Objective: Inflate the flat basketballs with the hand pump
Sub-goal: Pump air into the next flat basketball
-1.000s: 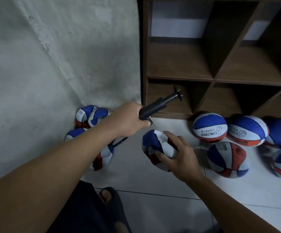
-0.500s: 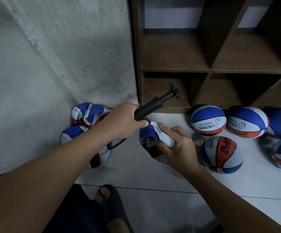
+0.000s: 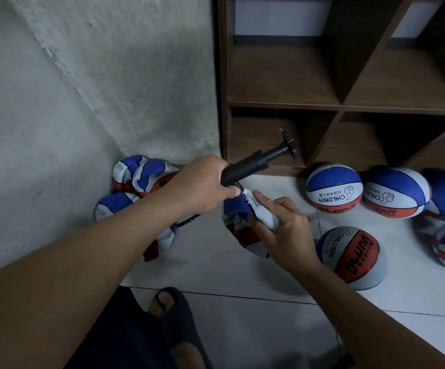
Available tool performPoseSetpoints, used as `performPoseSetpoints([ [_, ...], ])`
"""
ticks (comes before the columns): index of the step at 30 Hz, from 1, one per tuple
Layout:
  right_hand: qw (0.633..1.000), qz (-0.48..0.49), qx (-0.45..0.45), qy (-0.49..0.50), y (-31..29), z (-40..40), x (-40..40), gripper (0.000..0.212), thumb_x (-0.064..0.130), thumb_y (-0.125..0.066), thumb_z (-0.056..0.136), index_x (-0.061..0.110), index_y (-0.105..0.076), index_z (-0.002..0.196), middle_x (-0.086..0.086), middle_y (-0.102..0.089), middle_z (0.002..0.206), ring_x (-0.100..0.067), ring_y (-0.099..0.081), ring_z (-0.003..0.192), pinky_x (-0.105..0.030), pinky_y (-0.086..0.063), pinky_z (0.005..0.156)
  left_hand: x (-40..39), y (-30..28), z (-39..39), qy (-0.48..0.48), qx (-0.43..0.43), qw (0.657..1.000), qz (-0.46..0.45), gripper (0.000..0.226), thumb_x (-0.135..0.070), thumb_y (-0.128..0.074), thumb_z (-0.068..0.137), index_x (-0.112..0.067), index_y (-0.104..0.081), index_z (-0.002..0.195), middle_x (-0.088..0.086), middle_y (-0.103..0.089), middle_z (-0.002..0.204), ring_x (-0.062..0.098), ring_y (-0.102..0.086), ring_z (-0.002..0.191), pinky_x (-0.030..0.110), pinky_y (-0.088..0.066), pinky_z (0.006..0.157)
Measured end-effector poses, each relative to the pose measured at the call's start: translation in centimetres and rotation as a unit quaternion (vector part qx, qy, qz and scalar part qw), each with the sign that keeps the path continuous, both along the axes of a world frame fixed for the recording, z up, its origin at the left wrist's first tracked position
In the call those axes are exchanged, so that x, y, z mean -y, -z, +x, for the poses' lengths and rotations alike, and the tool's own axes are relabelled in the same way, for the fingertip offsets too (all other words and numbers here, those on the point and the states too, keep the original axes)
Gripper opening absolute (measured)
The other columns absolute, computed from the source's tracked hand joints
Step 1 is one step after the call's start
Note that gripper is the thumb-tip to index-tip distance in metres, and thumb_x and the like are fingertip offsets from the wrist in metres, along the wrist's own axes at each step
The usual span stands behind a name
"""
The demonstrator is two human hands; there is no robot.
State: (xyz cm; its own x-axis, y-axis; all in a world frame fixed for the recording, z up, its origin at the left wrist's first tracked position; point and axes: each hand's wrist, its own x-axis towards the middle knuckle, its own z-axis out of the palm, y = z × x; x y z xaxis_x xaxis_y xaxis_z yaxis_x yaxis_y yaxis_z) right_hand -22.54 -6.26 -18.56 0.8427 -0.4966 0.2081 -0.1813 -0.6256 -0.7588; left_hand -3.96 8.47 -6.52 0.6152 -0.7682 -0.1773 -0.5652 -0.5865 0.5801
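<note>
One wide-angle camera, worn on the person's head, looks forward and steeply down over both forearms at the tiled floor (image 3: 216, 262), close to the hands. It faces the room corner where the rough wall (image 3: 96, 89) meets the wooden shelf (image 3: 322, 107). The person's sandal (image 3: 173, 315) shows at the bottom edge.

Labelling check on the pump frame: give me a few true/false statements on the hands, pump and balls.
1. The left hand grips the black pump. True.
2. The right hand holds a fully round ball. False: it holds a crumpled flat ball.
3. Inflated balls sit inside the shelf compartments. False: they lie on the floor in front of the shelf.
4. More flat balls are piled in the wall corner. True.
5. The pump handle points toward the shelf. True.
</note>
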Motion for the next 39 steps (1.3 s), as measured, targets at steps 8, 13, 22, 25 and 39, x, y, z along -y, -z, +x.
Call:
performPoseSetpoints([
  [8, 1.000, -0.011, -0.004, 0.001, -0.1, -0.1, 0.1, 0.059, 0.051, -0.071, 0.096, 0.037, -0.060, 0.151, 0.017, -0.056, 0.108, -0.004, -0.061, 0.089, -0.034, -0.059, 0.066, 0.2, 0.0, -0.3, 0.004, -0.001, 1.000, -0.003, 0.017, -0.040, -0.084, 0.091, -0.025, -0.075, 0.091, -0.002, -0.069, 0.074, 0.013, -0.066, 0.063, 0.031, -0.051, 0.059],
  [13, 1.000, -0.011, -0.006, -0.001, -0.5, -0.2, 0.1, 0.055, 0.046, -0.073, 0.097, 0.036, -0.061, 0.150, 0.016, -0.057, 0.109, -0.003, -0.061, 0.088, -0.033, -0.059, 0.066, 0.2, 0.1, -0.8, -0.011, -0.004, 1.000, -0.017, 0.028, -0.037, -0.082, 0.093, -0.030, -0.062, 0.075, -0.009, -0.054, 0.061, 0.002, -0.054, 0.049, 0.021, -0.037, 0.052],
  [22, 0.997, 0.082, 0.002, 0.002, -0.8, 0.3, 0.2, 0.052, 0.052, -0.072, 0.096, 0.041, -0.064, 0.146, 0.017, -0.061, 0.112, -0.007, -0.066, 0.098, -0.040, -0.062, 0.080, 0.0, -0.2, -0.1, -0.031, -0.040, 0.998, -0.023, 0.020, -0.038, -0.082, 0.092, -0.022, -0.072, 0.084, -0.008, -0.056, 0.061, 0.004, -0.053, 0.050, 0.023, -0.040, 0.055],
  [25, 0.996, 0.085, 0.001, -0.006, -1.2, 0.3, 0.4, 0.052, 0.052, -0.072, 0.096, 0.041, -0.064, 0.146, 0.018, -0.061, 0.112, -0.007, -0.066, 0.099, -0.038, -0.062, 0.080, -0.1, -0.5, -0.1, -0.032, -0.051, 0.998, -0.026, 0.019, -0.036, -0.083, 0.092, -0.027, -0.070, 0.080, -0.008, -0.063, 0.059, 0.004, -0.060, 0.052, 0.023, -0.043, 0.054],
  [39, 0.996, 0.085, -0.012, -0.008, -1.4, 0.4, 0.4, 0.050, 0.050, -0.076, 0.095, 0.041, -0.066, 0.143, 0.019, -0.061, 0.114, -0.005, -0.065, 0.102, -0.038, -0.062, 0.081, 0.3, -0.4, -0.9, 0.006, 0.022, 1.000, -0.013, 0.014, -0.038, -0.080, 0.095, -0.026, -0.073, 0.093, -0.006, -0.066, 0.070, 0.007, -0.062, 0.058, 0.025, -0.044, 0.058],
])
